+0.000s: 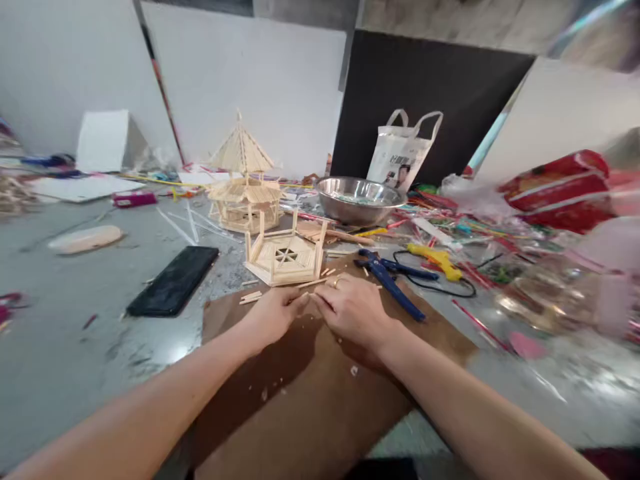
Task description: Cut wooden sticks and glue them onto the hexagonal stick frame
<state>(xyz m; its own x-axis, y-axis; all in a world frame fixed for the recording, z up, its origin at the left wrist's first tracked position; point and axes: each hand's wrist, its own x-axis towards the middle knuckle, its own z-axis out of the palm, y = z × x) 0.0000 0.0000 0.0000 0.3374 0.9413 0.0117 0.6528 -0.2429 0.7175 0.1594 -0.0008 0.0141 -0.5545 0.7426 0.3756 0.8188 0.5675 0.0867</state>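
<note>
My left hand (274, 312) and my right hand (353, 309) rest together on a brown cardboard sheet (300, 400), fingertips meeting at a thin wooden stick (306, 296); the pinch is too small to see clearly. My right hand wears a ring. Just beyond them stands a small hexagonal stick frame with upright posts (285, 257). Behind it is a finished stick pavilion with a pointed roof (243, 183). Loose wooden sticks (251, 296) lie beside my left hand.
A black phone (174, 280) lies at the left. A blue glue gun (390, 280) and a yellow glue gun (436, 259) lie to the right with a black cord. A steel bowl (360, 198), a white bag (404, 153), red packets (560, 190) and coloured sticks crowd the back right.
</note>
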